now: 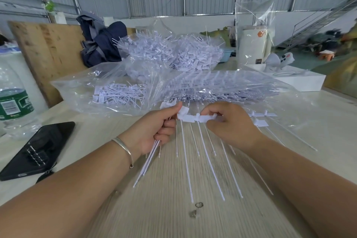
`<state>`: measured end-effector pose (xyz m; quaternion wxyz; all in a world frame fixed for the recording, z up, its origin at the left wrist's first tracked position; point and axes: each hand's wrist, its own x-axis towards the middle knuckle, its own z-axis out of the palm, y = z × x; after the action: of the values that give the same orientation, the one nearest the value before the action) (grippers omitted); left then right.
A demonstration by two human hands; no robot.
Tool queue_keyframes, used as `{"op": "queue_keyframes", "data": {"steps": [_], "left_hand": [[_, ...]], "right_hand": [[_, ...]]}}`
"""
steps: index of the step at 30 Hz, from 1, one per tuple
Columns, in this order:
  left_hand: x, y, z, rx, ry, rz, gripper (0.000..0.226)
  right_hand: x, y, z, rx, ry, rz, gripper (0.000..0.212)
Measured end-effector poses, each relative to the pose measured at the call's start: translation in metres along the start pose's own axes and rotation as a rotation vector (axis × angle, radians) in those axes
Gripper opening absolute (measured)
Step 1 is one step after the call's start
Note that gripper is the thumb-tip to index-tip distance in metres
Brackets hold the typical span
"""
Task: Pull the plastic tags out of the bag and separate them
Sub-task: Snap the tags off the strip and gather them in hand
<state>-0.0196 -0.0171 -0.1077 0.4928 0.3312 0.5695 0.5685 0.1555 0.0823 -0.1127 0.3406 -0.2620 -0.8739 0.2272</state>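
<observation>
I've got bright, even daylight, barely any shadows. Glare flashes off the clear bags far across the table. Edges bow outward; my near forearms and the right fringe smear with blur.

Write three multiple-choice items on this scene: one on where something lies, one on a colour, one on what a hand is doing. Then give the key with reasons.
1. Where does the phone lie on the table?
A. To the left of the left hand
B. On the white tray
C. Inside a bag

2. What colour is the label on the water bottle?
A. Red
B. Green
C. Yellow

3. What is the left hand doing?
A. Lying flat on the table
B. Holding the phone
C. Gripping a bundle of separated tags

Key:
1. A, since the phone lies on the bare table, left of the bracelet wrist.
2. B, since the band round the bottle is green.
3. C, since its fingers curl round several thin white tags, while the right hand pinches the joined strip of tags.
</observation>
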Motion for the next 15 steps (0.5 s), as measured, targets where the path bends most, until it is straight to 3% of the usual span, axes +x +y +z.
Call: {"op": "queue_keyframes", "data": {"steps": [3, 7, 12, 15], "left_hand": [[-0.0014, -0.0003, -0.0002, 0.038, 0.005, 0.029, 0.035], [-0.0007, -0.0045, 0.0007, 0.1, 0.046, 0.052, 0.018], [0.0019, -0.0037, -0.0027, 0.07, 0.153, 0.115, 0.017], [-0.0011, 0.0002, -0.0023, 0.017, 0.113, 0.13, 0.024]], "right_hand": [[-0.0003, -0.0017, 0.0002, -0.024, 0.022, -0.003, 0.022], [-0.0008, -0.0043, -0.0015, -0.027, 0.087, 0.015, 0.025], [-0.0006, -0.0047, -0.0028, -0.008, 0.089, 0.044, 0.009], [0.0013, -0.0019, -0.0033, -0.106, 0.053, 0.068, 0.026]]}}
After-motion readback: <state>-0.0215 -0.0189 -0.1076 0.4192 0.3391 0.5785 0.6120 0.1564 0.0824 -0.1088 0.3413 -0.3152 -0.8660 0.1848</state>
